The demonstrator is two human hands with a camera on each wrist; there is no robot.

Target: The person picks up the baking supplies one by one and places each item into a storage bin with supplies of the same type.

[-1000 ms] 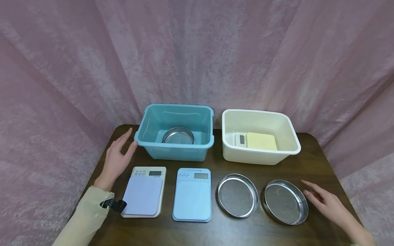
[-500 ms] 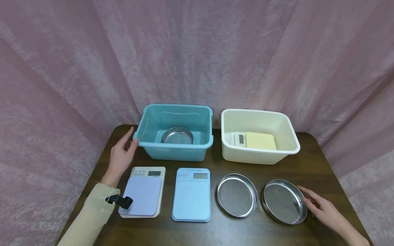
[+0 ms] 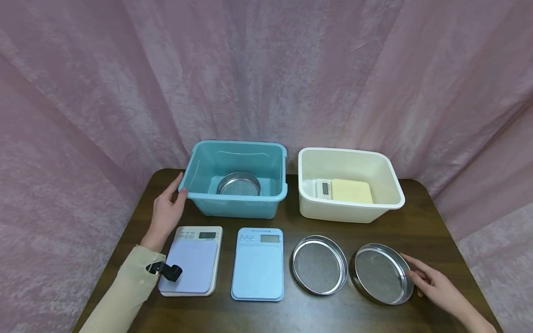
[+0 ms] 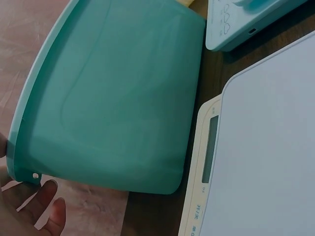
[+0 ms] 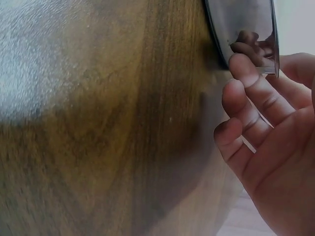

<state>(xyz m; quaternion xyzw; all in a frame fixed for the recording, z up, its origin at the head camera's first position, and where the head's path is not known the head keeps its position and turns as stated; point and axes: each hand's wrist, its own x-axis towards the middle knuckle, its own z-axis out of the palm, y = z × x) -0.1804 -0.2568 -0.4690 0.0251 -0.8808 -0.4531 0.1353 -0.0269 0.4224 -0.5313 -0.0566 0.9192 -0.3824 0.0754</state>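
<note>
My left hand (image 3: 165,215) holds the left corner of the blue plastic basin (image 3: 235,207). In the left wrist view its fingers (image 4: 42,201) curl under the basin's rim beside a small hole. A round metal sieve (image 3: 239,185) lies inside this basin. At the right, my right hand (image 3: 437,286) grips the edge of another round sieve (image 3: 381,273) on the table. Its fingers (image 5: 243,69) meet the shiny outer wall in the right wrist view, with the thumb at the rim. A third sieve (image 3: 319,266) lies just left of that one.
A cream basin (image 3: 347,213) at the back right contains a yellow kitchen scale (image 3: 351,191). Two more scales lie in front: a lilac-topped one (image 3: 193,263) under my left forearm and a light blue one (image 3: 258,268). Pink curtain (image 3: 266,74) hangs behind the brown table (image 3: 287,314).
My left hand has moved right onto the blue basin's corner. My right hand has come left onto the right-hand sieve's edge. Basins, scales and sieves look unmoved on the table.
</note>
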